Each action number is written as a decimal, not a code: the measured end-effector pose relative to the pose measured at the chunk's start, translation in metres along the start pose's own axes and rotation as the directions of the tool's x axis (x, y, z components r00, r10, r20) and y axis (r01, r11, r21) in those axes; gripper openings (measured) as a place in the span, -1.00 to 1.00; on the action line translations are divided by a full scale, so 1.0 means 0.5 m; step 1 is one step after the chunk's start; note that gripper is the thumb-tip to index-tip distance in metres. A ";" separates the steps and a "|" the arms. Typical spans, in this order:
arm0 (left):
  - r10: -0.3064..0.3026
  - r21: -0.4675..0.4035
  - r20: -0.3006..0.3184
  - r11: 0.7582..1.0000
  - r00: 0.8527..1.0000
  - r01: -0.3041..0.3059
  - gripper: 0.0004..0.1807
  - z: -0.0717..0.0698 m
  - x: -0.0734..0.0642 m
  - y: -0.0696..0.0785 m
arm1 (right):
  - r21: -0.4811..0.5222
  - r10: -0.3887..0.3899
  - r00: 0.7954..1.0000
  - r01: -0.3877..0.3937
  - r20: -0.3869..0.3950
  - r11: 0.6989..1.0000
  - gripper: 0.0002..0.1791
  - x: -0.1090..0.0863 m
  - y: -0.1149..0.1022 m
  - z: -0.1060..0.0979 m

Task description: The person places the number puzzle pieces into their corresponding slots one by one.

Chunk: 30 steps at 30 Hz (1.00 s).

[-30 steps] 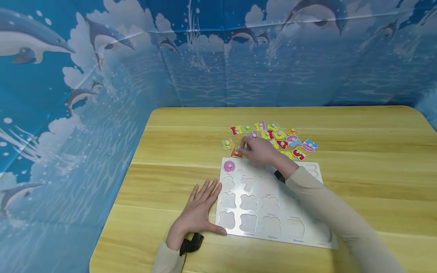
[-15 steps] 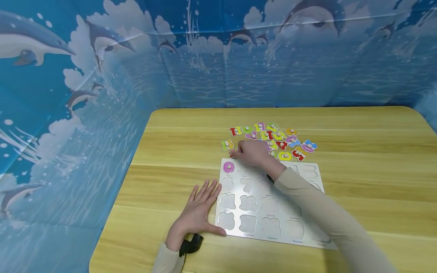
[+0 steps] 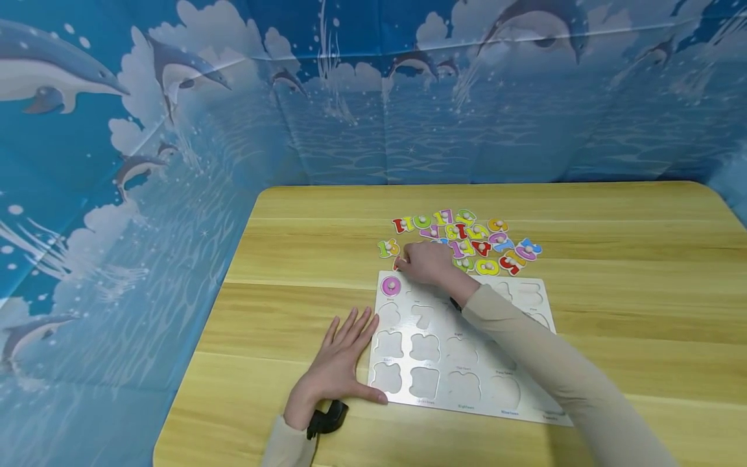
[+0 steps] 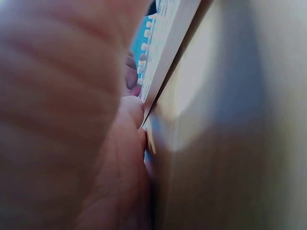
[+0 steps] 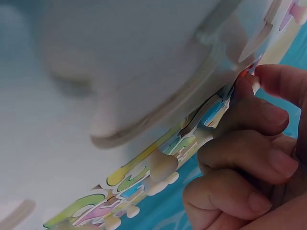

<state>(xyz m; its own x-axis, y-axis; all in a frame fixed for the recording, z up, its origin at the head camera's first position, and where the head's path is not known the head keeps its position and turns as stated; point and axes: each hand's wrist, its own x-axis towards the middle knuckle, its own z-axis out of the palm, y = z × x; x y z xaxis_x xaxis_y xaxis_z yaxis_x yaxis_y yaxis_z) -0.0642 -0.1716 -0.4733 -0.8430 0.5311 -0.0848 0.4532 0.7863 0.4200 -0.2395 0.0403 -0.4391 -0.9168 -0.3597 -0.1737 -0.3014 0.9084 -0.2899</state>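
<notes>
Wood-grain surface [image 3: 274, 279], white number-puzzle board [image 3: 406, 351], right grip [image 3: 430, 263] pinched on a red knobbed piece [image 5: 244, 73].
Board: number words printed under recesses. "Eighteen", "Nineteen", "Twenty" legible in near row, "Thirteen", "Fourteen" fainter, rest too small or covered. Left grip [image 3: 337, 366]: fingers spread, fingertips and thumb at board's left edge, nothing held. Right grip: thumb and index finger closed at the knob, other fingers curled. Loose number pieces [image 3: 459, 249] past far edge, bright colors, white borders, pale knobs; red 4 [image 3: 481, 248] reads clearly. Purple zero [image 3: 386, 292] seated in far-left recess. Red piece by far-left corner, near the zero, mostly hidden; can't read numeral or tell whether it's lifted.
</notes>
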 end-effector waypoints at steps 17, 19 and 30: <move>0.009 -0.002 -0.002 1.000 1.000 -0.009 0.42 0.002 0.001 0.000 | 0.137 -0.239 0.969 0.245 -0.059 0.960 -0.76 -0.029 0.048 -0.025; 0.006 -0.004 0.002 1.000 1.000 -0.006 0.42 0.001 0.000 0.000 | 0.126 -0.287 0.958 0.287 -0.013 0.950 -0.77 -0.034 0.057 -0.030; -0.017 0.012 0.013 1.000 1.000 0.017 0.43 -0.001 -0.002 0.001 | 0.199 -0.376 0.912 0.343 0.163 0.918 -0.77 -0.056 0.074 -0.025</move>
<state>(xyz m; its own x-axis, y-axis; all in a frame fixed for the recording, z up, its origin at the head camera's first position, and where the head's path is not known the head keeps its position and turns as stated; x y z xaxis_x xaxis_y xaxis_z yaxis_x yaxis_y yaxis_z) -0.0631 -0.1718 -0.4726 -0.8466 0.5221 -0.1039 0.4425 0.7987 0.4076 -0.2281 0.0867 -0.4334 -0.6804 -0.7043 -0.2026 -0.5388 0.6682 -0.5131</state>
